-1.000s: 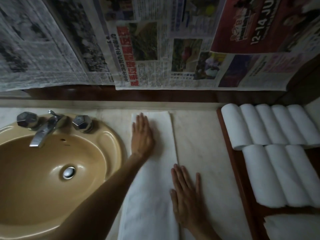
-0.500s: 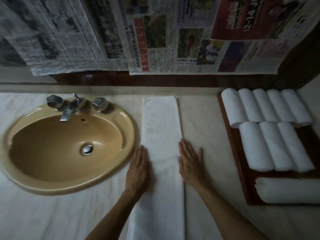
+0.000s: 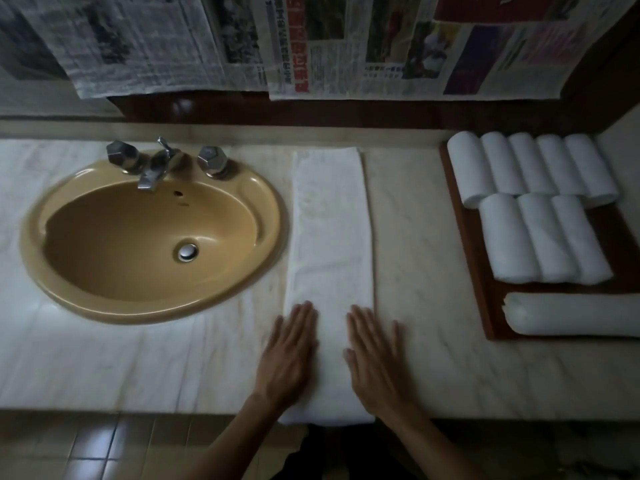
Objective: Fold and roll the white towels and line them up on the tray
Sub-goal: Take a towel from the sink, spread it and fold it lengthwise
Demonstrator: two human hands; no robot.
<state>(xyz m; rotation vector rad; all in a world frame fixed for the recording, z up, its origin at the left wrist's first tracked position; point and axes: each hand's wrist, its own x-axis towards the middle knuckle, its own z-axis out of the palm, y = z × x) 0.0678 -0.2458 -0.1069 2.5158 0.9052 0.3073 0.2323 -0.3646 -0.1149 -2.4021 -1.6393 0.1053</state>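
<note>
Towel [image 3: 330, 237] lies folded long, its near end under both flat palms. Left hand [image 3: 289, 355] and right hand [image 3: 375, 358] press it, fingers straight; tray [image 3: 465, 244] sits right of them.

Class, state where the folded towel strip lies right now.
In the head view, the folded towel strip lies lengthwise on the marble counter, between the sink and the tray.

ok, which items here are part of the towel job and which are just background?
Job:
- folded towel, flat on the counter
- left hand and right hand, both flat on its near end
- wooden tray
- eight rolled towels in two rows on it
- one longer roll lying crosswise

Background:
- sink
- tap
- newspapers
</note>
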